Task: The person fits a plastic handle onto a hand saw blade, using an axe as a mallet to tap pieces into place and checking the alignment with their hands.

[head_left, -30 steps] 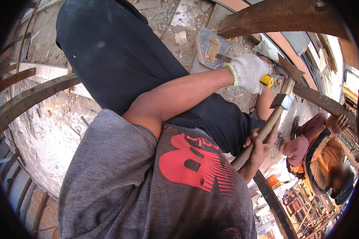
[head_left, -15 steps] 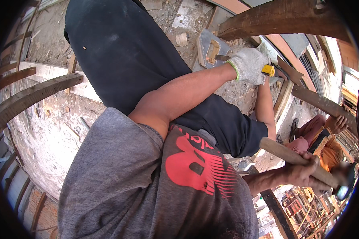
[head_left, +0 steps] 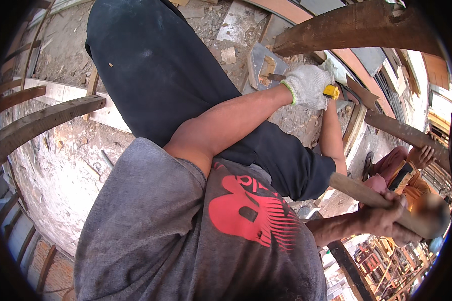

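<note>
My left hand [head_left: 309, 86], in a whitish knit glove, is closed around a chisel. Its yellow handle [head_left: 331, 92] shows past the thumb side, while its flat brownish blade [head_left: 276, 77] comes out the other side. The blade tip lies at the notch of a grey wooden piece [head_left: 256, 52]; contact is unclear. My bare right hand [head_left: 381, 216] grips a wooden handle [head_left: 359, 190], like that of a hammer or mallet. The handle's far end runs into a blurred area at the right, so any head is hidden. A bare limb [head_left: 332, 133] passes behind the glove, beside my dark-clad right knee.
A thick curved timber [head_left: 356, 30] spans the upper right, and another beam [head_left: 402, 128] lies below it. A person in orange [head_left: 412, 188] crouches at the right, a hand on that beam. Curved wooden ribs [head_left: 50, 120] stand at the left. Scraps litter the dusty ground.
My gloved hand and the chisel appear slightly farther left. The wooden handle in my right hand has shifted a little, and the blurred area near its far end looks larger.
</note>
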The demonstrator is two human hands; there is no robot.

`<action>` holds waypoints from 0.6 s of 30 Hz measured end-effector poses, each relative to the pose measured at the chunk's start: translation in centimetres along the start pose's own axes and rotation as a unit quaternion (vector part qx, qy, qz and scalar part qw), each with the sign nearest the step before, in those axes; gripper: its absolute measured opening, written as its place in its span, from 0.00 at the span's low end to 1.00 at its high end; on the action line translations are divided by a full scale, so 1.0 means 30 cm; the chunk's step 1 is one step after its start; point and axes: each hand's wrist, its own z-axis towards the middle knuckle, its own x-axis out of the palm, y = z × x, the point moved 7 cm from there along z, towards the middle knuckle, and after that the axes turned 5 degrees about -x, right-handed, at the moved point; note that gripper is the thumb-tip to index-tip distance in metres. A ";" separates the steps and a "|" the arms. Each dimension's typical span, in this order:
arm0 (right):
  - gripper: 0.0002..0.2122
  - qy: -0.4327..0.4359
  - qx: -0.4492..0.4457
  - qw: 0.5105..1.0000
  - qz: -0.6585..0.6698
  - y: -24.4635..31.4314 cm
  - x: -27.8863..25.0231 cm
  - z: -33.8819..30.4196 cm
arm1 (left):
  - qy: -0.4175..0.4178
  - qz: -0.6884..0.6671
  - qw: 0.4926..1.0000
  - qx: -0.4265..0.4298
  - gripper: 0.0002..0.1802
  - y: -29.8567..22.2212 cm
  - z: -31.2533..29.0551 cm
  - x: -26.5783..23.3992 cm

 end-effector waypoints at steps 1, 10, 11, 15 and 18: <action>0.39 0.036 0.015 0.999 -0.025 -0.053 0.096 -0.115 | -0.007 0.012 1.000 -0.011 0.24 0.017 0.007 -0.023; 0.42 0.347 0.206 0.914 -0.030 -0.222 0.166 -0.347 | 0.029 0.032 0.999 0.012 0.22 0.024 0.019 -0.005; 0.42 0.326 0.222 0.919 -0.019 -0.209 0.131 -0.332 | 0.014 0.018 1.000 0.016 0.22 0.010 -0.004 -0.027; 0.42 0.271 0.268 0.924 0.013 -0.186 0.053 -0.289 | 0.016 0.037 0.993 0.109 0.22 -0.174 -0.028 -0.086; 0.43 0.262 0.299 0.917 0.028 -0.203 0.040 -0.305 | 0.033 0.001 0.996 0.087 0.26 -0.208 -0.073 -0.051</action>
